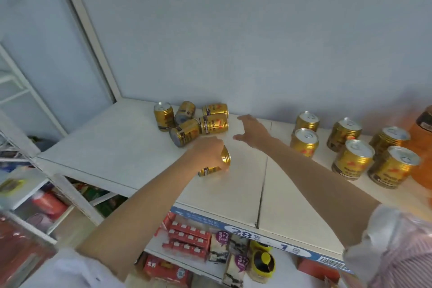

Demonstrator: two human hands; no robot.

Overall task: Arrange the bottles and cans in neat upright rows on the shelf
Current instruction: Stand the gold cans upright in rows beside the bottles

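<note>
Left hand grips a tilted gold can on the shelf.

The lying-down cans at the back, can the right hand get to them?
Probably yes. The right hand is open and empty, stretched over the shelf beside the tipped cans, with only bare shelf between them.

Both forearms bare, sleeves pushed up near the elbows. Left arm enters from 7 o'clock and runs toward 1 o'clock; left hand knuckles-up, fingers curled over a gold can lying tilted under the palm. Right arm enters from 4 o'clock and reaches toward 10 o'clock, nearly straight; right hand sits beyond the left at its 1 o'clock, fingers spread and extended, thumb apart, holding nothing.
</note>
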